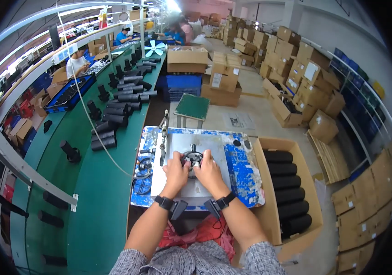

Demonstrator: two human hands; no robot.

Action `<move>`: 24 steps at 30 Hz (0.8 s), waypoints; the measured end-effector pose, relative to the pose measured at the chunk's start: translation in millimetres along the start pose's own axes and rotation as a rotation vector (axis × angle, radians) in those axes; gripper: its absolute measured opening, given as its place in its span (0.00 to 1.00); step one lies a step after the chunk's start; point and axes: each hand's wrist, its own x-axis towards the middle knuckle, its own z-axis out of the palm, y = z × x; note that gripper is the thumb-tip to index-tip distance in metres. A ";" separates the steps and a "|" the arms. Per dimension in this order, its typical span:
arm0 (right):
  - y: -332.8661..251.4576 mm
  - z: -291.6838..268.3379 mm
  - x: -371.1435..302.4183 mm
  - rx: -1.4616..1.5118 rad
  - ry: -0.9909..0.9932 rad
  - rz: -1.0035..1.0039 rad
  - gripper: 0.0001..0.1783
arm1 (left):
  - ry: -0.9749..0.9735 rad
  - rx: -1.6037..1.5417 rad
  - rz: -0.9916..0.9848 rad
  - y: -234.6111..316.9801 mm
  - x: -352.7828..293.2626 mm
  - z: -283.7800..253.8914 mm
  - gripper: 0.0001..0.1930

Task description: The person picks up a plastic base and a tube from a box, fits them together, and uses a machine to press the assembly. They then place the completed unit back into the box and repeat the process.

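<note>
Both my hands are closed on opposite sides of a round black ring-shaped part (193,156), just above a grey metal plate (214,146). My left hand (176,172) grips its left side, the thumb pressed in toward the middle. On the other side my right hand (208,172) holds the rim, its thumb also turned inward. Something metallic shows between the thumbs; its detail is too small to tell. Left of the plate stands a metal toggle clamp (163,137). The plate lies on a worn blue-and-white table (244,172).
A cardboard box (315,220) of black cylinders (292,195) adjoins the table's right side. To the left runs a green workbench (95,197) with several black tubes (116,120). A green-topped stool (191,106) stands beyond the table. Stacked cartons (296,64) line the back right; people work farther off.
</note>
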 end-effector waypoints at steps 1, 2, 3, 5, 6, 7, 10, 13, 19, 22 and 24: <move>0.9 6.0 7.0 -0.015 0.005 -0.013 0.30 | 0.019 0.002 0.001 -5.0 8.5 0.5 0.20; 2.3 11.4 13.0 -0.031 0.010 -0.026 0.29 | 0.017 0.013 -0.044 -9.4 17.1 1.6 0.20; 1.7 12.7 16.4 -0.049 0.016 -0.028 0.29 | 0.006 0.022 -0.090 -8.3 23.0 1.5 0.19; 2.1 14.1 22.7 -0.075 0.003 -0.018 0.28 | -0.003 0.030 -0.134 -6.8 28.4 1.6 0.19; 2.8 14.5 25.4 -0.101 -0.011 -0.001 0.27 | 0.014 0.058 -0.133 -5.9 29.0 2.5 0.18; 3.7 15.0 28.1 -0.126 -0.025 0.016 0.27 | 0.030 0.087 -0.133 -5.1 29.2 3.6 0.18; 9.0 16.0 30.4 -0.138 -0.049 0.005 0.29 | 0.127 0.167 -0.070 -9.1 23.8 7.2 0.16; 19.2 14.1 31.1 -0.142 -0.098 -0.004 0.33 | 0.296 0.270 0.072 -14.2 16.3 7.6 0.15; 15.7 -2.3 25.7 -0.175 -0.208 -0.106 0.49 | 0.240 0.194 0.224 -55.6 7.5 -40.9 0.15; 20.9 -7.4 31.4 -0.157 -0.242 -0.121 0.52 | 0.291 -0.107 0.148 -94.0 19.9 -72.7 0.15; 15.5 -10.9 35.6 -0.145 -0.269 -0.139 0.54 | 0.353 -0.379 -0.109 -134.0 32.7 -79.4 0.18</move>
